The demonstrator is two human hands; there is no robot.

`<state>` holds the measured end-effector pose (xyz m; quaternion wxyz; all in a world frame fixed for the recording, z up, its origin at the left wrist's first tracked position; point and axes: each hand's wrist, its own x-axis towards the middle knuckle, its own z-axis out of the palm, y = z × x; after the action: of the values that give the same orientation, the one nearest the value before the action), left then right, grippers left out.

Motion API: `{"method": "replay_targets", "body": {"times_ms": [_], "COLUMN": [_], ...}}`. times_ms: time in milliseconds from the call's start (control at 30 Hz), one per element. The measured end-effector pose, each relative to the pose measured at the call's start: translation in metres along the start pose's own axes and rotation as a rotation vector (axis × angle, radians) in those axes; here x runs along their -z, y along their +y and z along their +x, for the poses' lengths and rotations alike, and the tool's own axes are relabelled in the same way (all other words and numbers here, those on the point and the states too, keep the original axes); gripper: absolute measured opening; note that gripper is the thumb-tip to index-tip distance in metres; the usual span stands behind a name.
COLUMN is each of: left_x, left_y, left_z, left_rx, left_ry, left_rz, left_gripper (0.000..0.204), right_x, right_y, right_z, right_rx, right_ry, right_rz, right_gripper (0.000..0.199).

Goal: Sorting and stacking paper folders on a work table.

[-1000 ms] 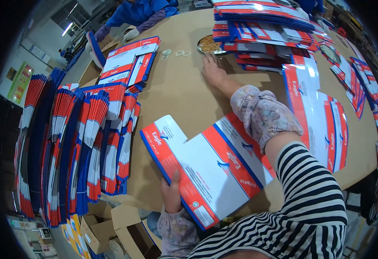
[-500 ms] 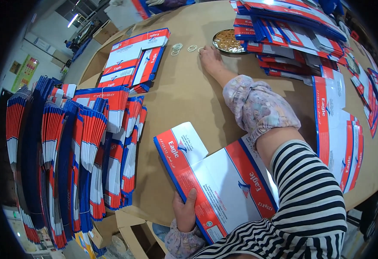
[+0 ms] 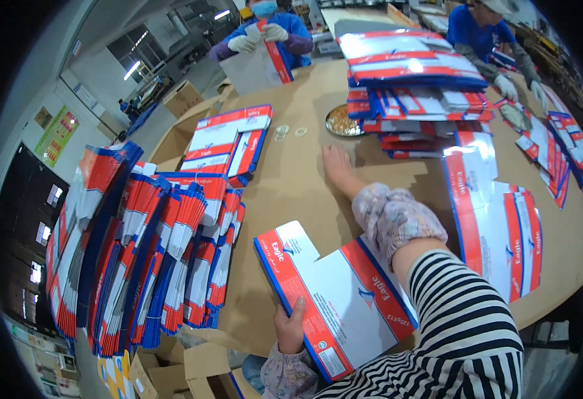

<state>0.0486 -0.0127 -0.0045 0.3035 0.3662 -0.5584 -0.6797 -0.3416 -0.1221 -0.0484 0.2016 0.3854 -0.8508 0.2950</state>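
Note:
My left hand (image 3: 291,330) grips the left edge of a flat printed carton (image 3: 341,306), white, red and blue, which lies tilted over the table's near edge. Its thumb rests on top; the other fingers are hidden underneath. Farther out, my right hand (image 3: 339,170) is low over the table with its fingers curled together. Whatever they may hold is too small to make out. Beyond it lie pale rubber bands (image 3: 281,133) and a round metal dish (image 3: 345,122) with small brownish bands inside. My right forearm crosses above the carton's right side.
Flat cartons lie in a stack (image 3: 231,143) at the far left and a tall pile (image 3: 414,73) at the far right. Bundled cartons (image 3: 152,259) crowd the left edge. More cartons (image 3: 494,226) lie right. Two co-workers in blue stand across the brown table (image 3: 291,193), one holding a carton (image 3: 255,70).
My right hand has drawn back from the rubber bands; the band by its fingertips no longer shows there. The view has tilted up, showing more of the co-workers. My left hand keeps the carton.

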Motion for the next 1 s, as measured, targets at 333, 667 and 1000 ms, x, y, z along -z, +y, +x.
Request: {"method": "replay_targets", "body": {"times_ms": [333,667,1000], "left_x": [0.016,0.015,0.001], "left_y": [-0.024,-0.026,-0.019], "left_z": [0.018,0.025,0.018], "left_rx": [-0.082,-0.024,-0.073], "left_ry": [-0.026,-0.027,0.015], "left_rz": [-0.033,0.009,0.017], "left_gripper": [0.031,0.036,0.033], "right_x": [0.063,0.203,0.309], "right_y": [-0.014,-0.066,-0.172], "right_z": [-0.081,-0.092,-0.307], "right_rx": [-0.070,0.002,0.692], "right_ry": [-0.063,-1.017,-1.832], "right_rz": [0.160,1.216,1.536], "right_gripper": [0.010,0.017,0.020]}}
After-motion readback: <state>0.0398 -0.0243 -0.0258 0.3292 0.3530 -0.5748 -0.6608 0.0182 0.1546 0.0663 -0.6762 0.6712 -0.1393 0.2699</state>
